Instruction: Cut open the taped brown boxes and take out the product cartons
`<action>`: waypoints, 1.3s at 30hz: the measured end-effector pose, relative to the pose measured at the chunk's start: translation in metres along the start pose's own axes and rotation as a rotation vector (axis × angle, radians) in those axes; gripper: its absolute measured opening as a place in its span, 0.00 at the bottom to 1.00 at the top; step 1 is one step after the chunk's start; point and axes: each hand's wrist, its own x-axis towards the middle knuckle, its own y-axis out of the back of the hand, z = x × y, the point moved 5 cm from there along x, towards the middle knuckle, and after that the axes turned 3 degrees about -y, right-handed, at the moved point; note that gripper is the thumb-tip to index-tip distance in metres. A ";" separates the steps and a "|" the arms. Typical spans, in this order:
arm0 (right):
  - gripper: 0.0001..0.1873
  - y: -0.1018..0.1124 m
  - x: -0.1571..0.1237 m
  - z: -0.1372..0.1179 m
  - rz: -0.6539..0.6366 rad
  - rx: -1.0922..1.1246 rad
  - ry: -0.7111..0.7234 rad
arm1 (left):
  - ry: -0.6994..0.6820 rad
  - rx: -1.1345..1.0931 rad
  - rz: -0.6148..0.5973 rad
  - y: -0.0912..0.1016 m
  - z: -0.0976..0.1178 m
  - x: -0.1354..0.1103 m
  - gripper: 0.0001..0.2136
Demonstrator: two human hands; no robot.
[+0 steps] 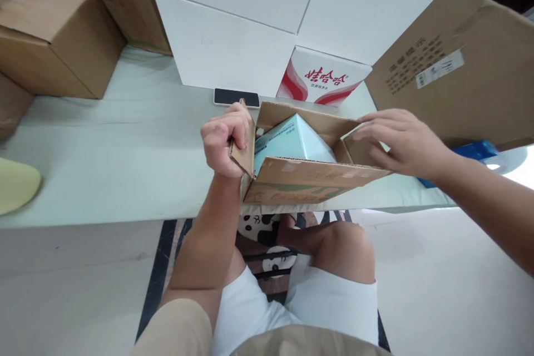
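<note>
Corrugated brown cardboard: one small open carton (308, 178), standing at the near edge of the pale desk (125, 139), directly in front of the seated person. Top flaps raised; green print on the near face.

Contents: one pale teal box (292, 142), tilted inside the carton, an upper corner rising toward the opening.

Left hand (223, 139): closed in a grip on the carton's left side flap (245, 147), fingers curled over its upper edge, thumb on the outside.

Right hand (403, 142): open, fingers extended and lying flat on the carton's right side flap (359, 150), pressing on its top surface.

Also on the desk:
- black phone (236, 97), lying flat just behind the carton, near the left hand;
- red-and-white printed box (323, 80), behind the carton, against large white boxes (233, 50);
- large brown cardboard box (454, 67) with a white label, at the right, leaning over the desk;
- blue item (471, 153), partly hidden behind the right wrist, kind not discernible;
- stack of brown cartons (54, 33), far left;
- pale yellow rounded object (16, 183), left edge, cut off by the frame.

Below the desk: the person's knees in white shorts, and a patterned mat (267, 245) with panda figures on the floor.
</note>
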 end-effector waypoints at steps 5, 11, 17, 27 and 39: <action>0.21 0.011 0.073 -0.028 -0.135 0.186 0.072 | -0.050 -0.093 -0.046 -0.008 0.003 -0.001 0.29; 0.22 -0.019 0.126 -0.063 -0.339 0.362 0.208 | -0.031 -0.075 -0.019 0.002 0.006 0.001 0.27; 0.23 -0.023 0.108 -0.066 -0.316 0.356 0.274 | -0.063 -0.074 0.085 0.015 0.009 0.004 0.27; 0.19 -0.004 0.041 -0.026 -0.218 0.302 -0.064 | -0.038 -0.137 0.258 0.042 -0.007 0.010 0.23; 0.60 -0.031 0.065 -0.032 -0.769 0.203 -0.335 | 0.004 -0.068 0.030 0.020 0.010 0.010 0.32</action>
